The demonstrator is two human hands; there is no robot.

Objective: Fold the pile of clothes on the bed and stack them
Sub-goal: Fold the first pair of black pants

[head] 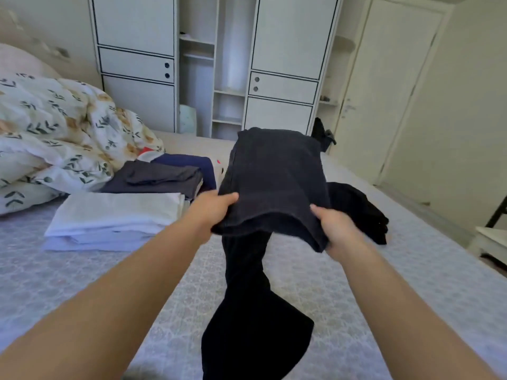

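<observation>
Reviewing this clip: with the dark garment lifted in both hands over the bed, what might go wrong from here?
1. The dark garment is gripped by the left hand and right hand only at its near edge; its long lower part trails onto the bed, so the fold may come out uneven.
2. Swinging it left might disturb the white folded stack.

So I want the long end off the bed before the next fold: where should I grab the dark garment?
Probably low on the hanging tail, from its right side, since that length trails onto the bed. The left hand could hold the folded top while the right hand shifts its grip down.
</observation>
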